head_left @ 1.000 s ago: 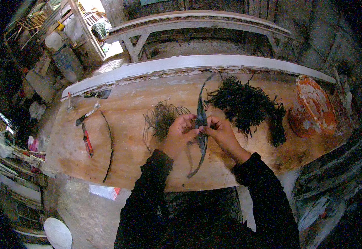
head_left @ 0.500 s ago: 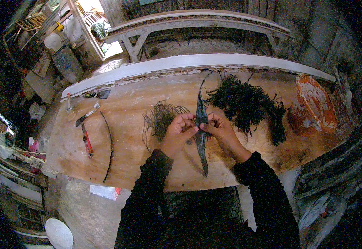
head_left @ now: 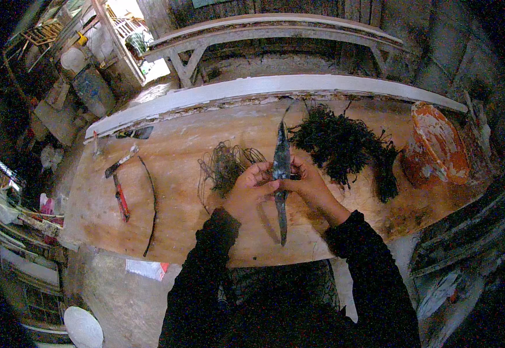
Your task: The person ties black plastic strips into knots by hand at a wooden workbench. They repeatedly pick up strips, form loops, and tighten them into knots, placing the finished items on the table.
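Observation:
A long dark strip, shiny and tapering at both ends, stands lengthwise between my hands over the wooden table. My left hand pinches its left edge near the middle. From the other side, my right hand grips the same strip with the thumb across its front; the fingers behind are partly hidden. A loose tangle of thin dark strands lies beside my left hand. Beyond my right hand sits a bushy heap of black, knotted strands.
To the left lie a red-handled cutter, a dark-and-pale flat piece and a thin curved dark strip. An orange, white-smeared container rests at the right end. A white beam borders the far edge; behind stands a bench.
The strip has been spread or turned, so a broader, flatter, shinier face shows around the middle. Its lower tip shifted slightly left. Both hands stay on it in nearly the same place.

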{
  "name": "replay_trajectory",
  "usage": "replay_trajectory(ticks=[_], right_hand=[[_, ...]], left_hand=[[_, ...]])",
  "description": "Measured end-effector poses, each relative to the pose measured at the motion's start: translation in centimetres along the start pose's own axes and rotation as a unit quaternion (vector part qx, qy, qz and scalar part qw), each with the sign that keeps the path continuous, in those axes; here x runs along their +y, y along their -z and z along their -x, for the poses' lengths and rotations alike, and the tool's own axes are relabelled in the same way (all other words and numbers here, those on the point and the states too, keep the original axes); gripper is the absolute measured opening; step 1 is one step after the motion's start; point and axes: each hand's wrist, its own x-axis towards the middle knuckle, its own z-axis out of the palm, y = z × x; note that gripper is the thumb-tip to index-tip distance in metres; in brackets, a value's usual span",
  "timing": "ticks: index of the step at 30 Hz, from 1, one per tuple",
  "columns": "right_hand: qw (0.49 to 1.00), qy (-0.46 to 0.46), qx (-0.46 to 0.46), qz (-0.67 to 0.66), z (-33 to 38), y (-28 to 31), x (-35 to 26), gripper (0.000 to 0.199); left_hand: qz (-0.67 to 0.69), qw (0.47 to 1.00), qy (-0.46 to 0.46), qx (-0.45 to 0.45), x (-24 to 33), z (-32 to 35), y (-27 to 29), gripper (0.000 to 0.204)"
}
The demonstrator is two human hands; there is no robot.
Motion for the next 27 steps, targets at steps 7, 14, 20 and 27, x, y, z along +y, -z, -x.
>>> replay_trajectory(ticks=[7, 14, 20, 27], right_hand=[[1.000, -0.016, 0.012, -0.005, 0.1, -0.3, -0.9, 0.030], [0.993, -0.085, -0.062, -0.050, 0.4, -0.6, -0.9, 0.043], [0.998, -0.046, -0.033, -0.024, 0.2, -0.2, 0.0, 0.040], [0.999, -0.044, -0.027, -0.016, 0.1, 0.2, 0.1, 0.037]], left_hand=[[-0.029, 0.998, -0.050, -0.016, -0.6, -0.5, 0.9, 0.038], [0.002, 0.998, -0.042, 0.040, 0.5, -0.1, 0.6, 0.038], [-0.059, 0.993, -0.084, 0.054, -0.4, -0.5, 0.6, 0.040], [-0.008, 0.998, -0.051, 0.023, -0.4, -0.5, 1.2, 0.041]])
